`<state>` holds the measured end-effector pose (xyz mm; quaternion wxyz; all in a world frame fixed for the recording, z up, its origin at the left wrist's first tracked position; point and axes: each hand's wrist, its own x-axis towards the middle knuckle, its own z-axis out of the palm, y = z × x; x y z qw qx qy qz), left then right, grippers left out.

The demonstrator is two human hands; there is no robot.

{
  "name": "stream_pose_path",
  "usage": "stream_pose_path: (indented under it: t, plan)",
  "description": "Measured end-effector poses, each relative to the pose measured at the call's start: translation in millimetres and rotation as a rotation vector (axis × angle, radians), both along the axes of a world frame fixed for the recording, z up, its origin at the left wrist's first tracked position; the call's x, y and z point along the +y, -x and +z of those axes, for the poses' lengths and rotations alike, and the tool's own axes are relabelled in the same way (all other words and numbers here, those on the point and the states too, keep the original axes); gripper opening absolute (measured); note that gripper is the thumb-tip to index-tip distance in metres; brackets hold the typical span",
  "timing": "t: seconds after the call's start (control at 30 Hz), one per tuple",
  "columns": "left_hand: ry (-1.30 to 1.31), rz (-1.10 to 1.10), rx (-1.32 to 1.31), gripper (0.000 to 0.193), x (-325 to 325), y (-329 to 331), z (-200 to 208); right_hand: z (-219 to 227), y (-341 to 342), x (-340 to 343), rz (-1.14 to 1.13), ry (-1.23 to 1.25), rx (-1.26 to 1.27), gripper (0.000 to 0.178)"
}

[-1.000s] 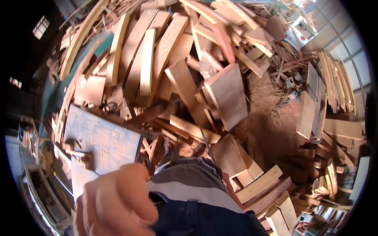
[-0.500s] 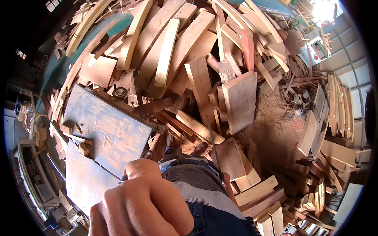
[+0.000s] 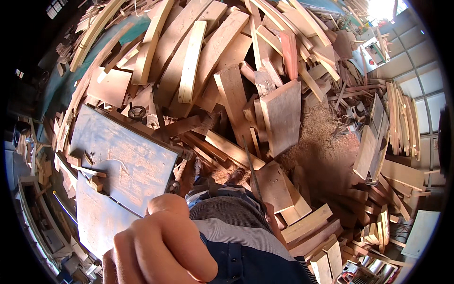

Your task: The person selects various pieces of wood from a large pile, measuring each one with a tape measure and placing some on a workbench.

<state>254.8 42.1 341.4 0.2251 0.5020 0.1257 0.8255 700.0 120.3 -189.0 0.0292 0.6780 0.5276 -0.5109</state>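
Close in front at the lower left, my left hand [image 3: 158, 241] is raised with its knuckles up and its fingers curled closed; whatever they hold, if anything, is hidden. Behind it lies a grey metal machine table [image 3: 125, 158] dusted with sawdust. My right hand [image 3: 270, 214] hangs low beside my striped top, mostly covered by it. A long, thin dark strip [image 3: 252, 173] rises from that hand, slanting up past an upright board; its exact kind is unclear. Below it, next to the right hand, rests a short wide board [image 3: 274, 187].
Heaped planks [image 3: 222, 47] fill the far side. A thick board [image 3: 281, 118] stands on end ahead. Sawdust [image 3: 321, 128] covers the floor to the right, beside stacked offcuts [image 3: 307, 225]. A handwheel [image 3: 137, 112] sits behind the machine table, and wood scraps [image 3: 92, 175] lie on it.
The whole view has shifted slightly, so the surroundings sit a little further left. My left hand appears slightly lower and further left, still curled. The strip stays at my right hand.
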Motion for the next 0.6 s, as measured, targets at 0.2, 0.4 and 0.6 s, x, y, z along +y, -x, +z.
stream_pose_path:
  t: [0.2,0.4,0.6]
  plan:
    - [-0.027,-0.028,0.03,0.02,-1,-5,-3,21,17,-1,-0.082,0.027,0.158,0.04]
    - [-0.04,-0.052,0.047,0.018,3,-6,-1,15,20,5,-0.084,0.026,0.094,0.038]
    - [-0.048,-0.055,0.064,0.017,4,-4,-5,36,37,12,-0.178,0.09,0.084,0.039]
